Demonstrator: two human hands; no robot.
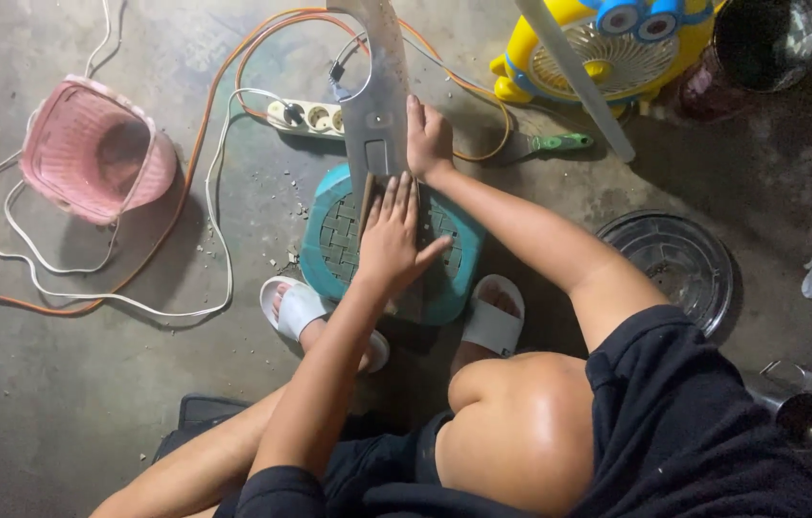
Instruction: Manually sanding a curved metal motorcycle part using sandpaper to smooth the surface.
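A long grey panel (pixel 374 105) lies across a teal plastic stool (pixel 329 240) on the concrete floor and reaches away from me. My left hand (pixel 392 240) lies flat on the near end of the panel over the stool, fingers spread. A thin brown stick (pixel 366 197) shows beside its fingertips. My right hand (pixel 428 139) is clasped on the panel's right edge, farther out. My feet in white sandals (pixel 296 307) stand on either side of the stool.
A pink basket (pixel 90 153) lies tipped at the left among white and orange cables (pixel 200 134). A white power strip (pixel 310 117) is behind the stool. A yellow cartoon fan (pixel 607 48), a green-handled tool (pixel 559 144), a round clear grille (pixel 679 264), a metal cup (pixel 804 417) and a dark bucket (pixel 765 38) are at the right.
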